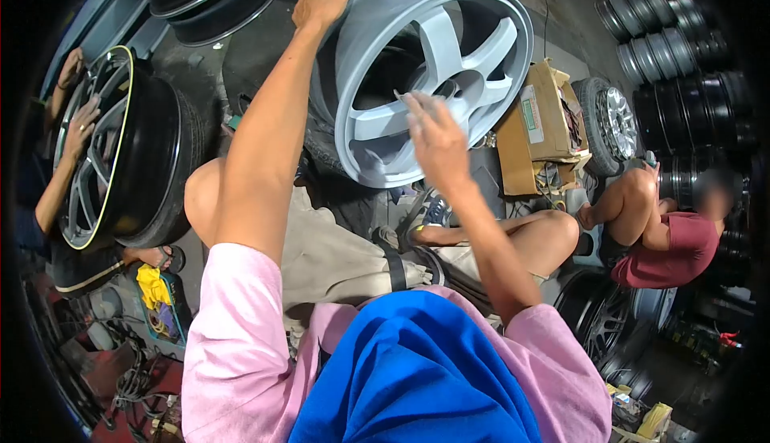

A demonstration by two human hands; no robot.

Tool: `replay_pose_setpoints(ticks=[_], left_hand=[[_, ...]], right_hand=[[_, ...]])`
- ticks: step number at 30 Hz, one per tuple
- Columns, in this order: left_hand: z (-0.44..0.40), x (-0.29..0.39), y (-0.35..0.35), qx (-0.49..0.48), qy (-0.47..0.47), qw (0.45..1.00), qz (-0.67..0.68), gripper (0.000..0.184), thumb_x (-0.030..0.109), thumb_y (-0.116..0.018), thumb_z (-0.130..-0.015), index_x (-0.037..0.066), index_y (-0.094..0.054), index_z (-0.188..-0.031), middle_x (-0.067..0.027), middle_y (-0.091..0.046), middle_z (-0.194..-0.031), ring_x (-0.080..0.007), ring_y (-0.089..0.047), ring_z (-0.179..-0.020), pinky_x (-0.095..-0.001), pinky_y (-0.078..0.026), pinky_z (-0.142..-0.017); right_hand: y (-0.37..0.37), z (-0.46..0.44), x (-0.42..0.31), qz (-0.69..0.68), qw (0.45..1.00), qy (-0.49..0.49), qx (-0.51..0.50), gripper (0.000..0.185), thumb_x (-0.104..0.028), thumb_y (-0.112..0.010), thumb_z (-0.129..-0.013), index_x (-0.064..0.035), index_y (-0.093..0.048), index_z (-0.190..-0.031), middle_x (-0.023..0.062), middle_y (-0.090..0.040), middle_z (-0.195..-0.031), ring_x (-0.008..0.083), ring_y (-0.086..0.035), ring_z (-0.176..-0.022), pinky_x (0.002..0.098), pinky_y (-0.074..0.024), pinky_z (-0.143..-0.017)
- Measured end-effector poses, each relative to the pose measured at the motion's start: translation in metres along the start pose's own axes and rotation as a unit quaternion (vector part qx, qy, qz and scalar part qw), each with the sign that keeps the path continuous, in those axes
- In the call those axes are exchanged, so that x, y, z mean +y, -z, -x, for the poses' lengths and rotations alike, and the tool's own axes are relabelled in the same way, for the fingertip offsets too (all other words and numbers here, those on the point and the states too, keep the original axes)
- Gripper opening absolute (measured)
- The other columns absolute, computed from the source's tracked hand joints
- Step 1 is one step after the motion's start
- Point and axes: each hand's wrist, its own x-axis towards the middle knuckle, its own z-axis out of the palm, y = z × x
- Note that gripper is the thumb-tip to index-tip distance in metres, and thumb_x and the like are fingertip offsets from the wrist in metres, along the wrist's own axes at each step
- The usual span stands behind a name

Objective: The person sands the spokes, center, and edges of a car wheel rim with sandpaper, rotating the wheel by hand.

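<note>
A grey alloy wheel rim (520,22) with broad spokes stands tilted in front of me, its face turned to the right. My left hand (322,8) grips the rim's back edge at the top, thumb stretched along it. Over the lower spokes is my right hand (437,142), its fingers bent together and blurred by motion. A small pale edge shows at its fingertips; what it is I cannot make out. Beneath the rim, part of a dark tyre (321,153) shows.
At left, a co-worker's hands (80,126) rest on another wheel (96,162). Right of my rim stands an opened cardboard box (521,150), beside a chrome wheel (618,122). Another person in a red shirt (670,250) sits at right, near stacked rims (658,54). A teal basket (178,311) holds yellow cloth.
</note>
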Motion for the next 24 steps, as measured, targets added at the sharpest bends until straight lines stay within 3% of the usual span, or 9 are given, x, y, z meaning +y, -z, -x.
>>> replay_pose_setpoints(ticks=[2,5,9,12,13,17,21,22,24], left_hand=[[0.004,0.002,0.000,-0.002,0.000,1.000,-0.005,0.107,0.091,-0.054,-0.083,0.003,-0.067,-0.143,-0.0240,-0.067,-0.143,-0.0389,-0.061,-0.137,-0.0470,-0.046,-0.115],[-0.005,-0.007,-0.014,0.017,-0.010,1.000,0.011,0.105,0.090,-0.054,-0.084,0.003,-0.069,-0.140,-0.0253,-0.068,-0.139,-0.0397,-0.063,-0.135,-0.0466,-0.047,-0.114],[0.013,0.007,-0.003,0.069,0.002,0.997,0.024,0.093,0.083,-0.057,-0.089,-0.003,-0.077,-0.121,-0.0314,-0.072,-0.125,-0.0441,-0.068,-0.123,-0.0500,-0.051,-0.107],[-0.008,-0.008,-0.019,0.024,-0.031,0.999,0.019,0.103,0.089,-0.054,-0.084,0.004,-0.070,-0.140,-0.0257,-0.069,-0.138,-0.0403,-0.064,-0.133,-0.0467,-0.047,-0.113],[0.002,0.000,-0.011,0.025,-0.030,0.999,0.021,0.103,0.089,-0.054,-0.084,0.004,-0.070,-0.140,-0.0257,-0.069,-0.138,-0.0403,-0.064,-0.133,-0.0467,-0.047,-0.113],[0.019,0.010,0.006,0.043,0.007,0.999,0.024,0.096,0.084,-0.056,-0.089,-0.005,-0.076,-0.121,-0.0328,-0.071,-0.125,-0.0452,-0.067,-0.125,-0.0500,-0.051,-0.108],[0.021,0.016,0.007,0.035,0.013,0.999,0.026,0.097,0.084,-0.055,-0.089,-0.005,-0.076,-0.120,-0.0331,-0.072,-0.124,-0.0447,-0.068,-0.124,-0.0500,-0.052,-0.107],[0.017,0.013,0.004,0.037,0.014,0.999,0.027,0.097,0.084,-0.055,-0.089,-0.005,-0.076,-0.120,-0.0331,-0.072,-0.124,-0.0447,-0.068,-0.124,-0.0500,-0.052,-0.107],[0.014,0.006,-0.003,0.074,-0.002,0.997,0.019,0.097,0.084,-0.055,-0.089,-0.005,-0.077,-0.119,-0.0333,-0.072,-0.122,-0.0449,-0.068,-0.123,-0.0502,-0.052,-0.105]], right_hand=[[-0.011,0.006,-0.036,-0.084,0.991,-0.108,0.017,0.033,-0.011,-0.065,-0.102,-0.0035,-0.070,-0.133,0.0141,-0.067,-0.132,0.0398,-0.070,-0.109,0.0476,-0.0585,-0.092],[-0.010,0.004,-0.075,-0.120,0.992,-0.030,-0.031,0.031,-0.012,-0.063,-0.103,-0.0025,-0.070,-0.132,0.0161,-0.067,-0.129,0.0402,-0.073,-0.101,0.0477,-0.0600,-0.085],[0.003,-0.015,-0.025,-0.024,0.993,-0.113,-0.018,0.022,-0.011,-0.063,-0.102,-0.0033,-0.075,-0.119,0.0159,-0.068,-0.127,0.0393,-0.074,-0.081,0.0492,-0.0602,-0.072],[0.001,-0.014,-0.053,-0.048,0.992,-0.092,-0.074,0.020,-0.012,-0.063,-0.102,-0.0034,-0.076,-0.116,0.0142,-0.070,-0.124,0.0391,-0.074,-0.082,0.0491,-0.0602,-0.072],[-0.013,-0.010,-0.057,-0.068,0.997,0.014,-0.032,0.020,-0.014,-0.063,-0.103,-0.0039,-0.076,-0.114,0.0125,-0.071,-0.121,0.0389,-0.074,-0.080,0.0494,-0.0603,-0.071],[0.000,-0.024,-0.053,0.001,0.988,-0.126,-0.092,0.023,-0.014,-0.061,-0.105,-0.0045,-0.075,-0.120,0.0133,-0.070,-0.120,0.0391,-0.074,-0.085,0.0486,-0.0600,-0.075],[-0.007,-0.015,-0.070,0.035,0.985,-0.076,-0.150,0.022,-0.014,-0.064,-0.103,-0.0056,-0.076,-0.120,0.0107,-0.070,-0.121,0.0382,-0.074,-0.086,0.0479,-0.0611,-0.074],[-0.007,-0.019,-0.091,-0.030,0.994,-0.050,-0.088,0.022,-0.014,-0.066,-0.102,-0.0055,-0.076,-0.119,0.0103,-0.070,-0.121,0.0389,-0.074,-0.085,0.0477,-0.0610,-0.074],[-0.007,-0.021,-0.069,-0.028,0.993,-0.059,-0.103,0.027,-0.021,-0.061,-0.105,0.0013,-0.074,-0.097,0.0188,-0.070,-0.115,0.0433,-0.073,-0.074,0.0533,-0.0602,-0.069]])
